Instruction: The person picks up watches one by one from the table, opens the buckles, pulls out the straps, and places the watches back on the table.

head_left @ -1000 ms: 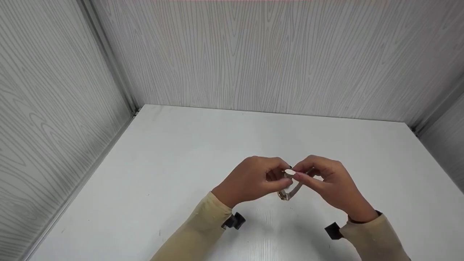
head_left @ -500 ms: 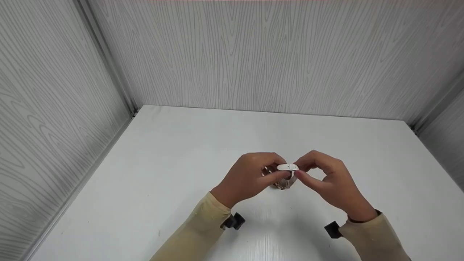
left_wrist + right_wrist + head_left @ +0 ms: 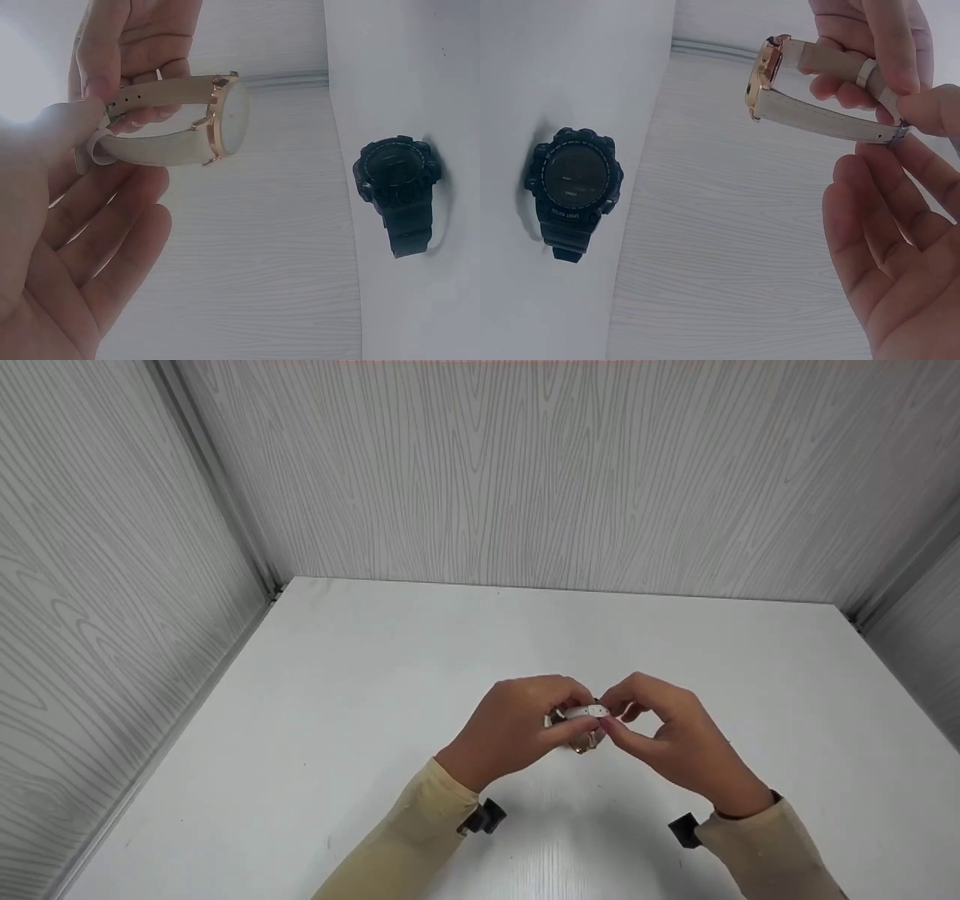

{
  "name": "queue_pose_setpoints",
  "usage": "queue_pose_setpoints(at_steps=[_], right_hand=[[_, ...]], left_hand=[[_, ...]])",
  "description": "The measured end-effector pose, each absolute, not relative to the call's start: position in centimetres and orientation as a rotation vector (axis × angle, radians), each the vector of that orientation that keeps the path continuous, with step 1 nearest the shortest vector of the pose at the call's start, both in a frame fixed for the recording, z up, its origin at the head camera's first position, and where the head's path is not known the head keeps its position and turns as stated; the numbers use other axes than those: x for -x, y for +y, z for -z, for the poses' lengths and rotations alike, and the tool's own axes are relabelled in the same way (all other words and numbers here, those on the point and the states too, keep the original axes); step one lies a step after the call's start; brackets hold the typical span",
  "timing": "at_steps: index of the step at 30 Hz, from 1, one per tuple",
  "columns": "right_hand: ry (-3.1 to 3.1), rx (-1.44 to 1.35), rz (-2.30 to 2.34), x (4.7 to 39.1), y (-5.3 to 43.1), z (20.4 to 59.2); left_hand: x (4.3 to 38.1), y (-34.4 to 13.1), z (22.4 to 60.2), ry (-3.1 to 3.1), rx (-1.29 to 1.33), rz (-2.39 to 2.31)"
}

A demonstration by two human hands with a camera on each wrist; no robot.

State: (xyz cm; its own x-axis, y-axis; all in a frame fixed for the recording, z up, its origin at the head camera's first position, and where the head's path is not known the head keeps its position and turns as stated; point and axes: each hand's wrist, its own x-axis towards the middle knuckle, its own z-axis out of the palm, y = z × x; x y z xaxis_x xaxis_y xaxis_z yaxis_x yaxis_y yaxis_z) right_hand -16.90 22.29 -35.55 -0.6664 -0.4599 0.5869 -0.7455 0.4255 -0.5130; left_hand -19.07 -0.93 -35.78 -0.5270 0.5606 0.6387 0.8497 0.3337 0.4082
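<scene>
1. Seeing the white-strapped watch (image 3: pixel 169 148) between my left hand (image 3: pixel 517 727) and right hand (image 3: pixel 670 733), above the bench (image 3: pixel 375 675).
2. Both grips pinch its strap ends (image 3: pixel 582 712).
3. Ends meet crosswise, hand to hand; case (image 3: pixel 234 118) hangs below.

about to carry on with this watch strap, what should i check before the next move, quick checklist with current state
1. Grip: ok; the left hand and right hand both pinch the white watch strap.
2. Rose-gold watch case free of the fingers and raised off the tabletop: ok.
3. Keeper loop on the strap: ok.
4. Buckle fastened: cannot tell; its pin cannot be made out.
5. Black sport watch apart from the hands: ok, it lies on the tabletop.
6. Black sport watch visible from the head camera: not ok; only the wrist views show it.
</scene>
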Motion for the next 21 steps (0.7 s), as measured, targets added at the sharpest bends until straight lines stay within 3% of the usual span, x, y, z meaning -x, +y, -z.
queue_pose_setpoints(at_steps=[21], right_hand=[[-2.350,-1.034,-1.057,17.00,22.27,35.59]], left_hand=[[18.90,-0.68,35.60,-2.214,1.282,0.938]])
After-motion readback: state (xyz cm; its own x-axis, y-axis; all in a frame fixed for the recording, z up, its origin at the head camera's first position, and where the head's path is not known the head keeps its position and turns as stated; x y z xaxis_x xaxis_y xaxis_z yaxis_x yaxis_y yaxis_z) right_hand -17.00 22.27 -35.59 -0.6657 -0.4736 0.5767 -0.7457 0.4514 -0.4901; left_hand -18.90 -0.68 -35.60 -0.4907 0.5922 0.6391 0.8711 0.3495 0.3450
